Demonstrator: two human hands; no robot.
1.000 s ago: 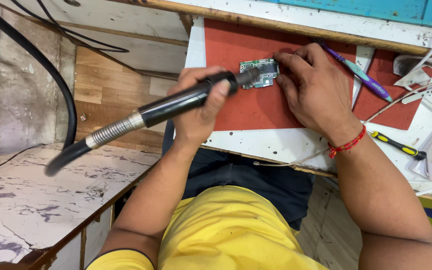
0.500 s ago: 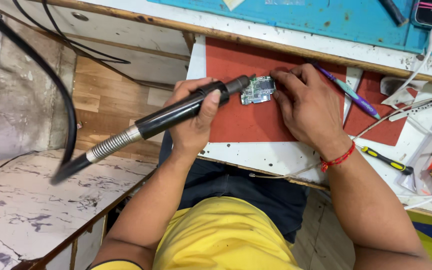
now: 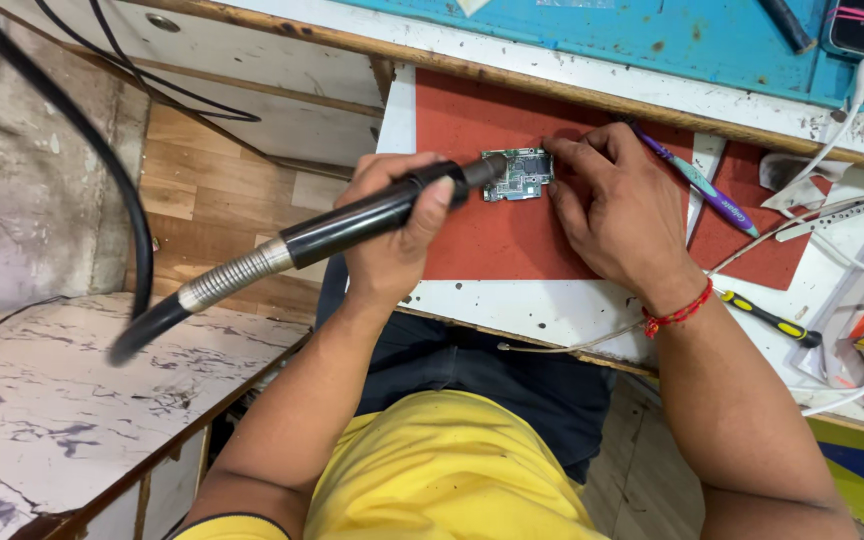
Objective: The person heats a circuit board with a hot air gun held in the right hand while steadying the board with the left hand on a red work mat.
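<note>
The left hand [image 3: 392,235] is wrapped around a black handheld tool [image 3: 372,215], its tip touching a small circuit board [image 3: 519,175] just beyond the grip. The right hand [image 3: 617,215] presses fingertips on the board's far edge, pinning it to a red mat [image 3: 472,250] on the worktop [image 3: 532,305]. A purple pen [image 3: 702,185] lies just beside that hand, and a yellow-handled screwdriver [image 3: 767,318] near its wrist.

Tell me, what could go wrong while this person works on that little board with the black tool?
The left hand aims the black handheld tool at the small green circuit board, with the right hand fingers right beside the tip: a slip could hurt them. Pinned only by those fingers, the board may skid on the red mat. The tool's heavy black hose might tug its aim off.
</note>
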